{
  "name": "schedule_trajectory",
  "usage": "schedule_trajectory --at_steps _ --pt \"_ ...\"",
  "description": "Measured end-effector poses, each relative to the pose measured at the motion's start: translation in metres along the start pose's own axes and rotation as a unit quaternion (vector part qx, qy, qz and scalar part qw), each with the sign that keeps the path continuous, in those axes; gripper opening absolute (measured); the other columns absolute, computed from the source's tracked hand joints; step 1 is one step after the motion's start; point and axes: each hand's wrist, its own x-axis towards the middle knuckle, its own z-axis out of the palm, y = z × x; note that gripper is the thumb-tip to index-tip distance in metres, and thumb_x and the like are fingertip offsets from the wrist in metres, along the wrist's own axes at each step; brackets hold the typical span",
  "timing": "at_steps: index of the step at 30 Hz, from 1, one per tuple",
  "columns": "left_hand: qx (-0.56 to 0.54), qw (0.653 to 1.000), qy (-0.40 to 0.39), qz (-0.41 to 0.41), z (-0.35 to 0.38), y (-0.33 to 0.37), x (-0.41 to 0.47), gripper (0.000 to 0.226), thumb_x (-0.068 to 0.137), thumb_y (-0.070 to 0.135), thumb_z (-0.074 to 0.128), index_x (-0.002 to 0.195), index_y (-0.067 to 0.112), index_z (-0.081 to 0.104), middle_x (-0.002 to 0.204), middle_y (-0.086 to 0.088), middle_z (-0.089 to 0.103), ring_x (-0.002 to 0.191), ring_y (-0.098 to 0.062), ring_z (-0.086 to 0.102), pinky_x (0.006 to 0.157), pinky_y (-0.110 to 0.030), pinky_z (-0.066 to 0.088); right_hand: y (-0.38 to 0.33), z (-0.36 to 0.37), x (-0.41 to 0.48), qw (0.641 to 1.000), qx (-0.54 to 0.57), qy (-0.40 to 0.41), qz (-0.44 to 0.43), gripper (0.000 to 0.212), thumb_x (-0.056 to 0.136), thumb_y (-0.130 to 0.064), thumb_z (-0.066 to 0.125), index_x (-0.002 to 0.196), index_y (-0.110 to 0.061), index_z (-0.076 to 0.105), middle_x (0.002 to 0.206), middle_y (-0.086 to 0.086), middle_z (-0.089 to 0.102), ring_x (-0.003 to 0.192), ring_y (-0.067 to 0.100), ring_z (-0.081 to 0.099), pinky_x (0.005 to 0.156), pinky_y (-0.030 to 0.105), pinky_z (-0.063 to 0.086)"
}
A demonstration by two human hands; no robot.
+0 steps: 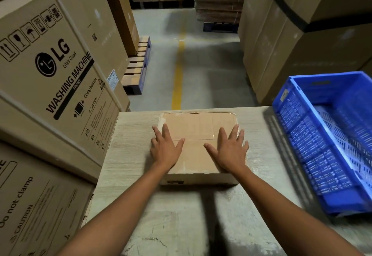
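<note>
A flat brown cardboard box (198, 127), taped along its seams, lies on a pale wood-grain table (130, 155) at its far edge. My left hand (165, 149) lies flat on the box's left half with its fingers spread. On the right half my right hand (229, 151) rests the same way, fingers straight and reaching to the right edge. Neither hand grips anything.
A blue plastic crate (314, 135) with nothing visible inside sits tilted on the table's right side. Large washing-machine cartons (50, 64) stack close on the left. More cartons (291, 34) stand at the right. Beyond the table runs a concrete aisle with a yellow line (178, 78) and a pallet (138, 64).
</note>
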Motion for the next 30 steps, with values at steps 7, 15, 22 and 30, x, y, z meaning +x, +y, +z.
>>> schedule_trajectory --at_steps 7,15,22,30 --pt "-0.174 0.983 0.0 -0.062 -0.013 -0.001 0.01 0.095 0.085 0.063 0.063 0.157 0.022 0.016 0.16 -0.008 0.027 0.141 -0.034 0.034 0.106 -0.05 0.039 0.001 -0.011 0.006 0.978 0.196 0.042 0.061 0.081 0.084 -0.061 0.068 0.15 -0.025 0.038 0.164 0.018 0.02 0.148 0.04 0.022 0.113 0.059 0.031" --pt "-0.427 0.899 0.076 -0.052 -0.028 -0.012 -0.002 0.071 0.096 0.04 0.061 0.156 0.024 0.027 0.154 -0.006 0.038 0.139 -0.024 0.039 0.114 -0.044 0.035 0.002 -0.047 0.005 0.879 0.434 0.131 0.148 0.069 0.086 -0.05 0.074 0.144 -0.023 0.049 0.142 0.013 0.044 0.133 0.033 0.043 0.106 0.046 0.04" --pt "-0.562 0.81 0.161 -0.055 -0.065 -0.01 -0.006 0.033 0.098 0.048 0.05 0.099 0.017 0.063 0.095 0.002 0.062 0.09 -0.016 0.058 0.079 -0.034 0.047 -0.006 -0.068 0.0 0.8 0.525 0.219 0.19 0.05 0.088 -0.063 0.061 0.117 -0.023 0.057 0.129 0.012 0.055 0.124 0.031 0.047 0.105 0.044 0.042" --pt "-0.498 0.843 0.168 -0.114 -0.066 -0.015 -0.022 0.033 0.094 0.044 0.063 0.096 0.014 0.05 0.084 0.005 0.053 0.077 -0.015 0.053 0.061 -0.024 0.038 -0.004 -0.045 -0.02 0.806 0.506 0.214 0.219 0.054 0.081 -0.062 0.069 0.101 -0.017 0.046 0.108 0.007 0.054 0.108 0.033 0.055 0.097 0.05 0.046"
